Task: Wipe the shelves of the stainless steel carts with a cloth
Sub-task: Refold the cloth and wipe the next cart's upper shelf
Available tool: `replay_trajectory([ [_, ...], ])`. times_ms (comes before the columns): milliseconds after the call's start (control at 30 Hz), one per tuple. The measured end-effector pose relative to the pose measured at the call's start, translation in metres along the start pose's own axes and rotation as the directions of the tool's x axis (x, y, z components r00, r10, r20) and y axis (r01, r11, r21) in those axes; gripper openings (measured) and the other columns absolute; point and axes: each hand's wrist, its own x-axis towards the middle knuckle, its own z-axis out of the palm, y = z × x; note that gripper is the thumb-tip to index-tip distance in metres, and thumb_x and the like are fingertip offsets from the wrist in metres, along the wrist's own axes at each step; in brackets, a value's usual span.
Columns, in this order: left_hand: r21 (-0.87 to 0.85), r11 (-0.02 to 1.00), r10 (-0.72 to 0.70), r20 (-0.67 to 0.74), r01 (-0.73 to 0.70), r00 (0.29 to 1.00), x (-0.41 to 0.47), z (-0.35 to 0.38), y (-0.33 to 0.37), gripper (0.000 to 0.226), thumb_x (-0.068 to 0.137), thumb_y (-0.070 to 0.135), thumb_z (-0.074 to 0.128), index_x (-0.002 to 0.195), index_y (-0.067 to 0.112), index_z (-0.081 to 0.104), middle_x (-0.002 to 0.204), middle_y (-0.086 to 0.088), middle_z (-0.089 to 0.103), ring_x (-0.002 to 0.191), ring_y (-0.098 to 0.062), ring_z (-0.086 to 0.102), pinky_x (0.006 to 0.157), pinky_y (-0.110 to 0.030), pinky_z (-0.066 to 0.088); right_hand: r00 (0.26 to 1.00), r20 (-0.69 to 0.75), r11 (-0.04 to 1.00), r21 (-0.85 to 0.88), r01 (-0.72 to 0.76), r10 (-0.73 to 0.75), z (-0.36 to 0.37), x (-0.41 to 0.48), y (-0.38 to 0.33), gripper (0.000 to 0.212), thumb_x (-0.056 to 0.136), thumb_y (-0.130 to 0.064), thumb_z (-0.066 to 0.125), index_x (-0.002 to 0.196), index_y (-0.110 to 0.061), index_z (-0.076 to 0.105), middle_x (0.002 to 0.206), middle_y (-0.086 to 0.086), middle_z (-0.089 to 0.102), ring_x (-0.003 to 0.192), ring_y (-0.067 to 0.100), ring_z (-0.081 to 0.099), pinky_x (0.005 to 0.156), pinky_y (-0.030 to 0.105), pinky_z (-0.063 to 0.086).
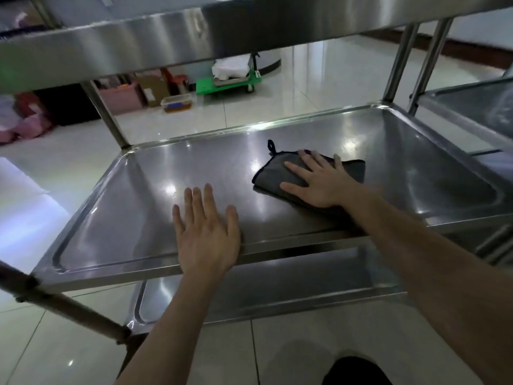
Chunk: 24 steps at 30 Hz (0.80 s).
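A stainless steel cart fills the view, and I look at its middle shelf (144,201), a shallow tray with a raised rim. A dark grey cloth (270,173) with a small hanging loop lies flat on the right half of that shelf. My right hand (319,182) presses flat on the cloth, fingers spread. My left hand (206,232) rests palm down on the shelf near its front rim, fingers apart, holding nothing. The top shelf (111,51) hangs overhead and the bottom shelf (277,290) shows below.
A second steel cart (469,107) stands close on the right. Across the tiled floor lie a green trolley (227,84), cardboard boxes (152,90), a plastic container (177,102) and pink items (27,120). A cart handle bar (63,304) slants at lower left.
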Motion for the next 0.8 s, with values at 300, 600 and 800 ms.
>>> replay_trajectory([
  [300, -0.021, 0.999, -0.029, -0.072, 0.028, 0.997, -0.004, 0.002, -0.007, 0.085, 0.104, 0.061, 0.006, 0.174, 0.014, -0.002, 0.183, -0.007, 0.006, 0.169, -0.018, -0.007, 0.137, -0.05, -0.002, 0.968, 0.037, 0.967, 0.065, 0.246, -0.249, 0.012, 0.069, -0.146, 0.081, 0.093, -0.091, 0.018, 0.166, -0.057, 0.009, 0.181, -0.006, -0.01, 0.166, 0.027, -0.012, 0.124, 0.067, -0.019],
  [600, -0.035, 0.999, -0.018, -0.005, 0.018, 1.0, 0.0, 0.001, 0.001, 0.083, 0.105, 0.064, 0.001, 0.174, 0.018, -0.006, 0.183, -0.005, -0.006, 0.167, -0.017, -0.018, 0.137, -0.051, -0.006, 0.921, -0.056, 0.917, 0.13, -0.377, 0.387, -0.015, 0.044, 0.064, 0.093, 0.089, -0.094, 0.018, 0.17, -0.048, 0.013, 0.182, -0.004, -0.002, 0.167, 0.031, -0.005, 0.127, 0.07, -0.006],
  [800, -0.013, 1.0, -0.025, -0.01, 0.025, 1.0, 0.0, 0.003, 0.01, 0.083, 0.105, 0.062, 0.001, 0.175, 0.017, -0.002, 0.183, -0.005, -0.001, 0.168, -0.019, -0.014, 0.137, -0.051, -0.003, 0.909, -0.025, 0.904, 0.111, -0.412, 0.417, -0.012, 0.034, 0.044, 0.08, 0.094, -0.086, 0.015, 0.167, -0.056, 0.004, 0.18, 0.016, -0.01, 0.162, 0.05, -0.014, 0.117, 0.083, -0.011],
])
